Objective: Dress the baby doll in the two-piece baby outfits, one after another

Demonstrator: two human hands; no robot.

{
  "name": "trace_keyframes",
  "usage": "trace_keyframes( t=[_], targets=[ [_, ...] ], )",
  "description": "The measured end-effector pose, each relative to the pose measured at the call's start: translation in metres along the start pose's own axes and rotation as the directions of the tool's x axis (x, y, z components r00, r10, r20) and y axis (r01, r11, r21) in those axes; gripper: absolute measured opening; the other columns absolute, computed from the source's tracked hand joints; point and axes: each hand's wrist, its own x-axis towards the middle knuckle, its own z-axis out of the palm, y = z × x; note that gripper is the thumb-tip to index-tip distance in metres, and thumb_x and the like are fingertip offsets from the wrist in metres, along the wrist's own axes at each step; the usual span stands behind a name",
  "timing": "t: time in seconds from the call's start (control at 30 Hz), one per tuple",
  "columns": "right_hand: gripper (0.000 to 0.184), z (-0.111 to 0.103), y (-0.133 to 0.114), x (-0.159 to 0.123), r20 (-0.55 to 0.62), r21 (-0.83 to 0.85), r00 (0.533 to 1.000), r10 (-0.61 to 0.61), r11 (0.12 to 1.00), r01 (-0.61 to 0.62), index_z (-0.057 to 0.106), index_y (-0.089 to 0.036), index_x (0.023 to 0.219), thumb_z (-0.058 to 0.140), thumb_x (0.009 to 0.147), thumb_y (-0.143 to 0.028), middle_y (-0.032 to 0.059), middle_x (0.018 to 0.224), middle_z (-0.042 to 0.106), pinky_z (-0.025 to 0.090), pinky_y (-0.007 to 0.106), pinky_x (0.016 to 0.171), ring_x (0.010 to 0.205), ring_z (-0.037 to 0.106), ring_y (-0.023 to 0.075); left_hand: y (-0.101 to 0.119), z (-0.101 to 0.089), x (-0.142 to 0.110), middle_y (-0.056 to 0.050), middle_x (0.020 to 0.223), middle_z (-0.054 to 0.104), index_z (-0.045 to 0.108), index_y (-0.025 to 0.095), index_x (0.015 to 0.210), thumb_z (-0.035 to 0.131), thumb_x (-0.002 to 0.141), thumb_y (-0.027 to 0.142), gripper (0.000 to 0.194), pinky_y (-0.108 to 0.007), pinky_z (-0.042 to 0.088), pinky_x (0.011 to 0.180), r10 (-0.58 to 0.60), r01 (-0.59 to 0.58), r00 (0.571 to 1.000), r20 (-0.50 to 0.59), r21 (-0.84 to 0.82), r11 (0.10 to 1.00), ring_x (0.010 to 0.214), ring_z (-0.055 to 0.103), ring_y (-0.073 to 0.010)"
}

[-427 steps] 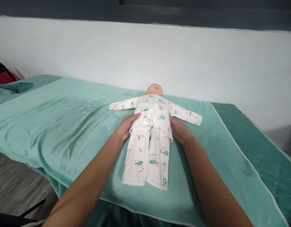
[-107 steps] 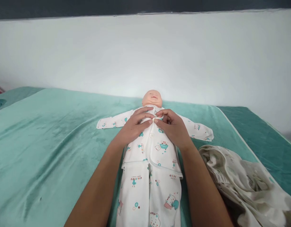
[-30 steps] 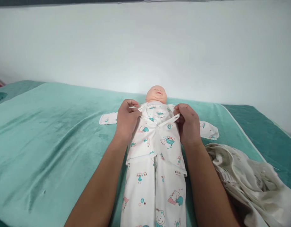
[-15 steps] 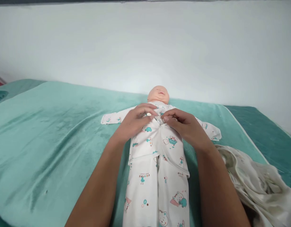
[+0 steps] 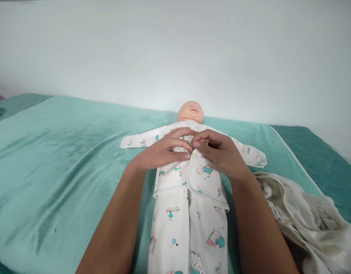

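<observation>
A baby doll (image 5: 190, 110) lies on its back on a teal towel (image 5: 64, 152), head toward the wall. It wears a white printed top (image 5: 204, 173) and matching trousers (image 5: 189, 232). My left hand (image 5: 164, 152) and my right hand (image 5: 218, 152) meet on the doll's chest. Both have their fingers curled and pinched on the front edge of the top, at a small snap between the fingertips. The sleeves lie spread out to either side.
A crumpled cream cloth (image 5: 303, 217) lies on the towel at the lower right, beside my right forearm. A darker green sheet (image 5: 315, 156) shows past the towel's right edge. A white wall (image 5: 175, 57) runs just behind the doll's head.
One second ago my hands held the two front flaps of the top apart. They have since brought the flaps together and shifted slightly down the chest.
</observation>
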Motion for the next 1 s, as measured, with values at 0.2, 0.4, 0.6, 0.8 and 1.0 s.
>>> trace_keyframes(
  t=[0.2,0.4,0.6,0.8,1.0],
  targets=[
    [0.019,0.002,-0.004,-0.001,0.035,-0.015,0.999,0.025,1.000,-0.025,0.069,-0.022,0.087,0.067,0.093,-0.040,-0.0067,0.059,0.044,0.025,0.021,0.041,0.046,0.033,0.0060,0.004,0.000,0.001,0.005,0.157,0.044,0.070,0.028,0.092,0.063,0.093,0.039,0.013,-0.044,0.028,0.124,-0.042,0.042,0.999,0.003,-0.036,0.998,0.151,0.031,-0.0238],
    [0.018,0.003,-0.003,0.000,0.045,0.049,0.999,0.015,0.999,-0.017,0.069,-0.022,0.088,0.067,0.094,-0.039,-0.0081,0.057,0.040,0.025,0.020,0.040,0.044,0.029,0.0046,0.010,0.002,0.002,0.005,0.157,0.045,0.064,0.024,0.079,0.059,0.091,0.032,0.015,-0.046,0.029,0.123,-0.087,0.086,0.996,-0.020,-0.027,0.996,0.151,0.030,-0.0254],
    [0.017,0.006,-0.003,0.000,0.037,0.070,0.999,-0.013,0.997,0.011,0.070,-0.022,0.089,0.067,0.094,-0.038,-0.0079,0.057,0.042,0.025,0.020,0.040,0.045,0.031,0.0052,0.011,0.004,0.004,0.002,0.148,0.054,0.059,0.022,0.073,0.060,0.085,0.024,0.013,-0.046,0.035,0.119,-0.053,0.052,0.996,-0.073,-0.026,0.998,0.145,0.038,-0.0255],
    [0.021,0.009,-0.004,0.000,-0.016,0.081,1.000,0.003,0.997,-0.002,0.067,-0.022,0.084,0.068,0.092,-0.041,-0.0073,0.057,0.040,0.026,0.022,0.043,0.047,0.032,0.0067,0.012,0.008,0.004,0.002,0.145,0.057,0.057,0.021,0.068,0.064,0.087,0.030,0.022,-0.047,0.035,0.119,-0.099,0.082,0.985,-0.142,-0.122,0.989,0.143,0.042,-0.0255],
    [0.026,0.004,-0.010,0.004,-0.320,-0.052,0.947,0.006,0.998,-0.024,0.067,-0.021,0.072,0.065,0.089,-0.040,-0.0038,0.056,0.045,0.034,0.026,0.052,0.053,0.040,0.0110,0.002,0.007,0.005,-0.004,0.130,0.069,0.041,0.020,0.062,0.062,0.082,0.025,0.029,-0.043,0.051,0.100,-0.272,0.090,0.812,-0.516,-0.350,0.933,0.120,0.064,-0.0254]
  ],
)
